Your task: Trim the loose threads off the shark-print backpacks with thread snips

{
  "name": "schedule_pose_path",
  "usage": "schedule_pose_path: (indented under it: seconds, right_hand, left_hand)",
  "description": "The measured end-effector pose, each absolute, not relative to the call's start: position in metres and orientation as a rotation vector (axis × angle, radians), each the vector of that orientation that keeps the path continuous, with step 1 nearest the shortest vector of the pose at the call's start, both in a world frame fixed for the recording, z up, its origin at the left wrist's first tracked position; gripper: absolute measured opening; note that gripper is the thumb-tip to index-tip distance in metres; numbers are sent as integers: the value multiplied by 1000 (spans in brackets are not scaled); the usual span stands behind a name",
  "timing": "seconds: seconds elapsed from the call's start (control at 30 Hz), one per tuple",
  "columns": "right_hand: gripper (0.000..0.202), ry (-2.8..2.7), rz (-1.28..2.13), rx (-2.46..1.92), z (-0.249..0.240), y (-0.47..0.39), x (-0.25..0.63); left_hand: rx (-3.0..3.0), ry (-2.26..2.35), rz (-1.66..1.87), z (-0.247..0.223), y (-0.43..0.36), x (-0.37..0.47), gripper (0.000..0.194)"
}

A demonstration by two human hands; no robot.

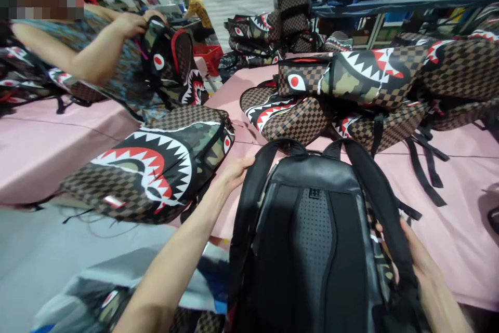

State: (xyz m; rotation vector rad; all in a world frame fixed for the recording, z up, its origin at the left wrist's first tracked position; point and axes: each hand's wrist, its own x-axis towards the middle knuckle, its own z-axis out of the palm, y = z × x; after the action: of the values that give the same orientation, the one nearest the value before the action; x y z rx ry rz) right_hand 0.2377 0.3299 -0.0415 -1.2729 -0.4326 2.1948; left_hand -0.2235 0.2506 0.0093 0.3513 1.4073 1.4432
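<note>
A black backpack point(351, 229) stands in front of me with its padded back panel and both shoulder straps facing me. My left hand point(237, 171) has its fingers closed on the left shoulder strap point(259, 177), close to the top. Low on the other side, my right hand point(419, 257) grips around the right shoulder strap point(384, 200); part of its fingers is hidden behind the strap. To the left of my left hand lies a checkered backpack point(171, 161) with a shark-mouth print and camouflage patches.
More shark-print backpacks point(362, 76) are piled beyond mine on the pink table point(460, 234), some straps trailing. A co-worker point(97, 63) at the left handles another backpack point(156, 42). Below the table edge, a grey plastic sheet point(93, 276) surrounds further bags.
</note>
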Motion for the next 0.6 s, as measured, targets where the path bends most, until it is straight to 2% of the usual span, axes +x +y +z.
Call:
schedule_pose_path:
  seconds: [0.4, 0.6]
  right_hand:
    - [39, -430, 2097, -1357, -23, 329, 226]
    - [37, -524, 2121, -1375, -20, 327, 224]
  left_hand:
    - [229, 1218, 1435, -7, 251, -235, 22]
    - [370, 1320, 1441, -3, 250, -229, 23]
